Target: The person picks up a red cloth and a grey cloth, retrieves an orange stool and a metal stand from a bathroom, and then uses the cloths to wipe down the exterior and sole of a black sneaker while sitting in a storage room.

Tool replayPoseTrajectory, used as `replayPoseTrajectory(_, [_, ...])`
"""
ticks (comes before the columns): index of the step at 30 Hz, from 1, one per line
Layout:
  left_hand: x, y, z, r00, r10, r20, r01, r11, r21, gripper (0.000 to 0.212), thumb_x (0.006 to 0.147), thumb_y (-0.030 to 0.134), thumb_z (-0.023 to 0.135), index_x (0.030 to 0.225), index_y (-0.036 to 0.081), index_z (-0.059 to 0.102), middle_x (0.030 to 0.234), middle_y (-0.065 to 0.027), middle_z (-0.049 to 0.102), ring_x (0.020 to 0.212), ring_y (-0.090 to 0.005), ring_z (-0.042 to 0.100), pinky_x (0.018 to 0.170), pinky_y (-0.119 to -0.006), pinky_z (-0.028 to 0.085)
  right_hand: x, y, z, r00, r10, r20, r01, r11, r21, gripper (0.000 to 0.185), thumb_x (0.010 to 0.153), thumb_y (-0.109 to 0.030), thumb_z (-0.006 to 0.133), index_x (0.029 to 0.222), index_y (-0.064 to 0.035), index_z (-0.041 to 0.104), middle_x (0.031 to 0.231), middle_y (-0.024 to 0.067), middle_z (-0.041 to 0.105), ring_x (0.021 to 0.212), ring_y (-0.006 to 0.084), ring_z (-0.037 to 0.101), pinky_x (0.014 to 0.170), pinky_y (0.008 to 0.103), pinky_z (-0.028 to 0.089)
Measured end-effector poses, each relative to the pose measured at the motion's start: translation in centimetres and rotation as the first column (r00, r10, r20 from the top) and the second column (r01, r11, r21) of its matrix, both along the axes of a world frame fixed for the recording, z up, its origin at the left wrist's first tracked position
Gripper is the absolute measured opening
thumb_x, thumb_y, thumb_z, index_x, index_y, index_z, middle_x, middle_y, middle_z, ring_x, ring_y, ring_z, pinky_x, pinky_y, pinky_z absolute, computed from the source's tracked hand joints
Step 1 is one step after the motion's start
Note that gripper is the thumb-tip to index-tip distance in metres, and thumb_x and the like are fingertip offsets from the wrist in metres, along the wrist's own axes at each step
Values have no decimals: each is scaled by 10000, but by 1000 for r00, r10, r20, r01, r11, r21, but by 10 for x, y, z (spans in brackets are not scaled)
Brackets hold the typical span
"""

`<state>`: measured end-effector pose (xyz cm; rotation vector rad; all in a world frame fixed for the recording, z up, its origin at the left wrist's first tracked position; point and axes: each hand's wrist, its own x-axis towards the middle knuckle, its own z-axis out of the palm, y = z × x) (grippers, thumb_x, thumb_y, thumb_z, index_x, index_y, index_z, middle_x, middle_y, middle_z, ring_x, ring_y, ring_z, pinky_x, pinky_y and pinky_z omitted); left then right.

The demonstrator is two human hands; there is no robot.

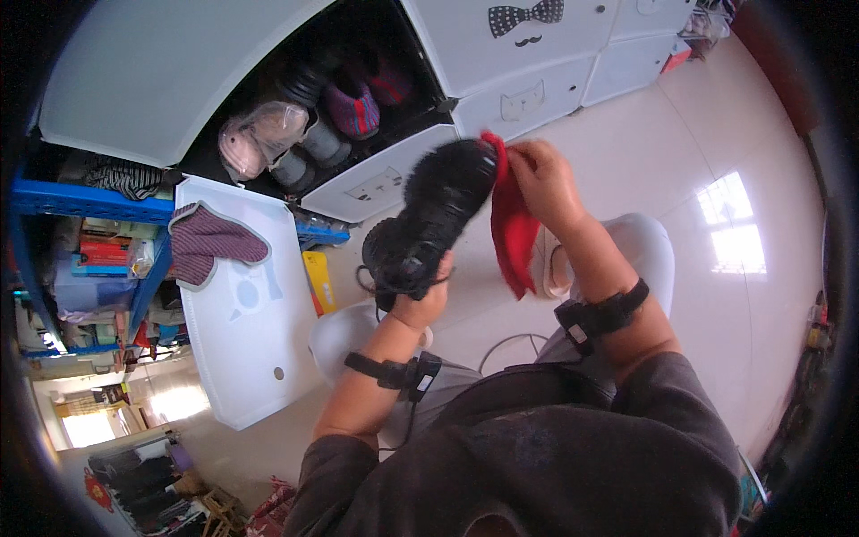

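My left hand (429,299) grips a pair of black shoes (449,191) near one end, with dark ridged soles showing. My right hand (547,184) pinches a red cloth (513,228) against the far end of the shoes. The cloth hangs down beside them, over the floor. Part of the shoes is hidden by my left hand, and how the pair lies together is hard to tell.
An open white cabinet compartment ahead holds slippers in a clear plastic bag (255,137) and knitted shoes (352,111). A purple cloth (215,245) hangs over an open white door (248,349). Blue metal shelving (94,198) stands at the left.
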<state>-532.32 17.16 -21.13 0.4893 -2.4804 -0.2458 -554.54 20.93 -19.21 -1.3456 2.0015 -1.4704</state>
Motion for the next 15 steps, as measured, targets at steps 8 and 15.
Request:
replayPoseTrajectory(8, [1, -21, -12, 978, 97, 186, -113, 991, 73, 321, 743, 78, 503, 1059, 51, 548, 1106, -175, 504, 1040, -352, 454, 919, -451, 326, -9, -8, -12, 653, -116, 748, 188, 982, -12, 276, 852, -208, 499, 976, 38, 523, 794, 99, 591, 716, 165, 573, 678, 278, 465])
replayPoseTrajectory(15, [-20, -7, 13, 976, 57, 210, -90, 984, 154, 390, 726, 73, 496, 1115, 49, 495, 1140, -175, 473, 1080, -335, 418, 934, -414, 313, 22, -16, -4, 959, 2, -284, -47, 987, -153, 127, 716, -55, 559, 834, -17, 588, 826, 161, 554, 785, 341, 511, 715, 386, 420])
